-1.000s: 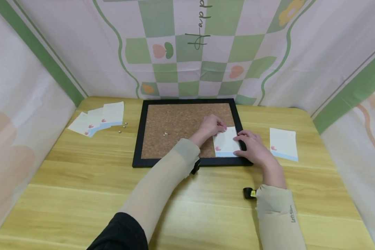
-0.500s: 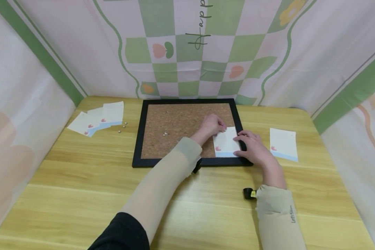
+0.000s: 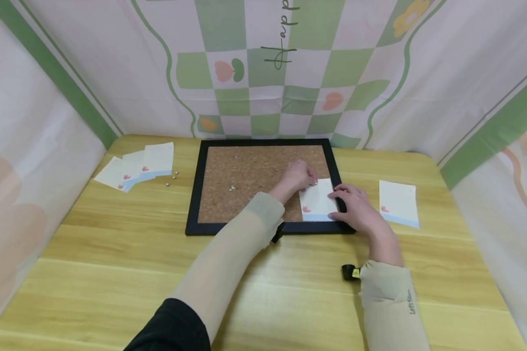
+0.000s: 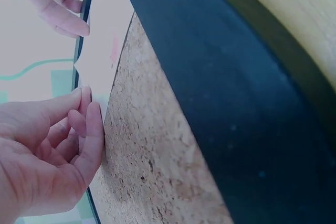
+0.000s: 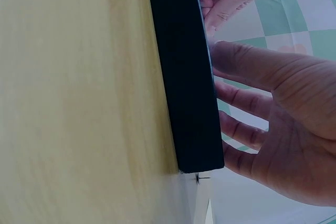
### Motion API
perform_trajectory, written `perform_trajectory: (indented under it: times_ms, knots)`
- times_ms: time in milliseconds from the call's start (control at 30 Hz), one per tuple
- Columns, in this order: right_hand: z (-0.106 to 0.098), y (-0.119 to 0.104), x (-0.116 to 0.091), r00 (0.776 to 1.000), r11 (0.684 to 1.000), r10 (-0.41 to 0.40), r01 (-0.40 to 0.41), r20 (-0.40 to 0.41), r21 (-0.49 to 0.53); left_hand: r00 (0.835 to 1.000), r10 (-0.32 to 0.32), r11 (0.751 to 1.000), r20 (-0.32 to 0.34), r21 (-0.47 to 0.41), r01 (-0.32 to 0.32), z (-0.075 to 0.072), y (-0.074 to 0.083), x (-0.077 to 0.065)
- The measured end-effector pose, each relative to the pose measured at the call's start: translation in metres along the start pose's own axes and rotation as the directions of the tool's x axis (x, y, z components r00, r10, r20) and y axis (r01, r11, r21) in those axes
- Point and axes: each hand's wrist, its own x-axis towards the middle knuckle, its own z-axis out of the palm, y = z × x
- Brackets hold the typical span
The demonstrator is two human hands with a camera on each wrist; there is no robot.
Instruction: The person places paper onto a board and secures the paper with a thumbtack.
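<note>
A white card (image 3: 318, 202) with a blue bottom band and a pink leaf print lies in the lower right of a black-framed cork board (image 3: 246, 168). My left hand (image 3: 296, 176) pinches a tiny silvery thumbtack (image 3: 315, 183) at the card's top left corner. In the left wrist view the fingers of that hand (image 4: 52, 156) are curled, with the tack hidden behind them. My right hand (image 3: 355, 207) rests over the board's right edge, its fingertips touching the card. The right wrist view shows this hand (image 5: 294, 114) with its fingers extended beside the black frame (image 5: 184, 77).
Several matching cards (image 3: 158, 158) overlap on the table at the left, near several small silvery tacks (image 3: 174, 177). Another card (image 3: 398, 202) lies right of the board. Small clear or silvery pins (image 3: 233, 187) sit on the cork. A printed curtain (image 3: 263, 97) stands behind the table.
Both hands stay almost still at the card. My left forearm has shifted slightly to the right since the oldest frame.
</note>
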Motion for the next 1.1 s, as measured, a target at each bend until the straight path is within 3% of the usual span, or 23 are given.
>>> perform_trajectory:
  times_ms: [633, 1100]
  knots:
    - [-0.0004, 0.0, 0.0002, 1.0, 1.0, -0.009, 0.009, -0.007, -0.002, 0.999, -0.027, 1.0, -0.021, -0.01, 0.026, 0.0007, 0.0023, 0.0]
    - [0.0005, 0.0008, 0.0004, 1.0, 1.0, -0.005, 0.005, -0.003, 0.002, 0.999, -0.031, 0.997, -0.03, 0.069, 0.033, 0.0018, 0.006, -0.0009]
